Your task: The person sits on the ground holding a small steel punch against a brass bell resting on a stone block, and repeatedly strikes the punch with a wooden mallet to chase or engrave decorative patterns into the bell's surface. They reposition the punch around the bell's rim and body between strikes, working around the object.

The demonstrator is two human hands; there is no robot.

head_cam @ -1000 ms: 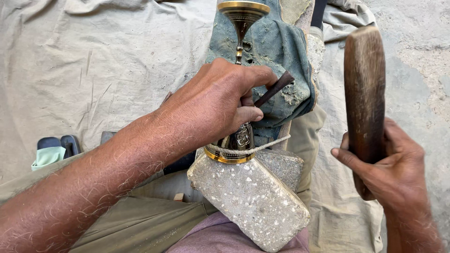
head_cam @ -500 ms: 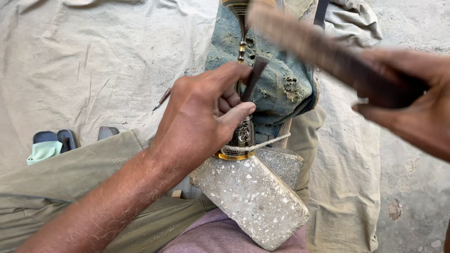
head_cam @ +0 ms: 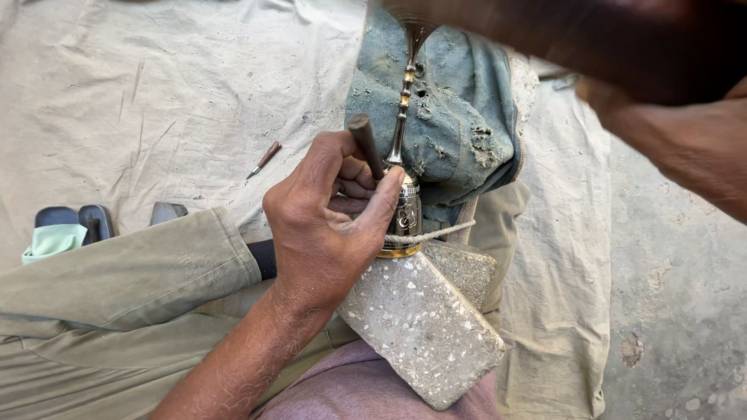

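Brass bell, tied by cord against the speckled stone block, is lying just beneath the left hand, which is clamping a dark punch, while the blurred right hand is gripping a wooden mallet above.

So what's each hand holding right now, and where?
The left hand pinches a dark punch by its lower shaft against the brass bell. The right hand is blurred; its hold cannot be told.
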